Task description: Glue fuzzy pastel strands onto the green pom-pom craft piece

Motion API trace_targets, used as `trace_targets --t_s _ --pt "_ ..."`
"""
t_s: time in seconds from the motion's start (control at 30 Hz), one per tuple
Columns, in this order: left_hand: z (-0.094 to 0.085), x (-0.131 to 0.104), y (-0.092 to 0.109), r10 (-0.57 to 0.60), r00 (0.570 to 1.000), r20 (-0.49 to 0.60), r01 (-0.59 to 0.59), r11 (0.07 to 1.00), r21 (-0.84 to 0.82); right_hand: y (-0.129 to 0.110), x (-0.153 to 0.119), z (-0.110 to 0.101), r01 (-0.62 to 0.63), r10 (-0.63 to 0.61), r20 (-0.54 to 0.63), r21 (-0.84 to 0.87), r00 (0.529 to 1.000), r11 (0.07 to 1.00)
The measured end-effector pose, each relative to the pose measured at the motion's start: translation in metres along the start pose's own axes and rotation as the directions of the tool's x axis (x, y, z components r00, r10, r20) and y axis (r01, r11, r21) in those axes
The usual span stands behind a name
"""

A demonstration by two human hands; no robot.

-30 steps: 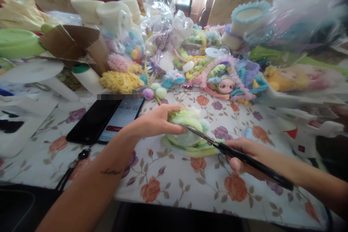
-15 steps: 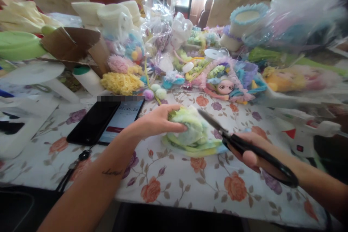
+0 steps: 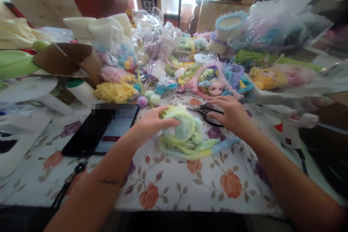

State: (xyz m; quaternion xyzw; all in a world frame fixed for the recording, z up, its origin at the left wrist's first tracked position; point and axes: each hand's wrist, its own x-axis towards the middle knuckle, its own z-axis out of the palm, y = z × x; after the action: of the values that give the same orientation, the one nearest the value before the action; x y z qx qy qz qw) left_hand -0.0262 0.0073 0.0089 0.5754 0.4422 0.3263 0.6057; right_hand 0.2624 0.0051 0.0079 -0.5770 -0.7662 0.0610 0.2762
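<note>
Green bundle (image 3: 181,127) in left grip (image 3: 149,125), clear bag (image 3: 290,5) holding pastel pieces (image 3: 272,35)

Left hand (image 3: 148,125) around a pale green bundle (image 3: 181,127), right hand (image 3: 231,112) at black-handled scissors (image 3: 204,111) on flowered cloth (image 3: 174,188)

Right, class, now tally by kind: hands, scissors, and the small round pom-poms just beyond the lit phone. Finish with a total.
Hands: 2 (left hand, right hand)
Scissors: 1 pair
Pom-poms: 3 (purple pom-pom, two pale green)
Total: 6
</note>
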Motion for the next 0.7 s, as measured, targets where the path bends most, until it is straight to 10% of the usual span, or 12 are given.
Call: trace_targets --t_s 0.07,0.17,0.5,0.6,0.7 --pt "0.005 -0.001 0.0 -0.056 0.998 0.025 0.058 0.989 -0.134 -0.017 -0.01 0.003 -0.026 0.049 -0.065 0.32 0.997 0.947" --pt "0.016 -0.003 -0.001 -0.056 0.998 -0.006 0.053 0.975 -0.214 -0.043 -0.025 0.013 -0.24 0.17 0.169 0.699 0.971 0.673" --pt "0.027 0.0 -0.007 0.224 0.969 -0.103 -0.183 0.934 0.307 -0.051 -0.037 0.036 -0.448 0.282 0.37 0.84 0.885 0.304" --pt "0.023 0.004 -0.018 0.526 0.832 -0.174 -0.406 0.792 0.455 -0.05 -0.037 0.038 -0.434 0.332 0.323 0.83 0.886 0.35" --pt "0.02 0.003 -0.02 0.808 0.574 -0.134 -0.579 0.516 0.632 -0.05 -0.038 0.039 -0.417 0.342 0.291 0.822 0.893 0.388"
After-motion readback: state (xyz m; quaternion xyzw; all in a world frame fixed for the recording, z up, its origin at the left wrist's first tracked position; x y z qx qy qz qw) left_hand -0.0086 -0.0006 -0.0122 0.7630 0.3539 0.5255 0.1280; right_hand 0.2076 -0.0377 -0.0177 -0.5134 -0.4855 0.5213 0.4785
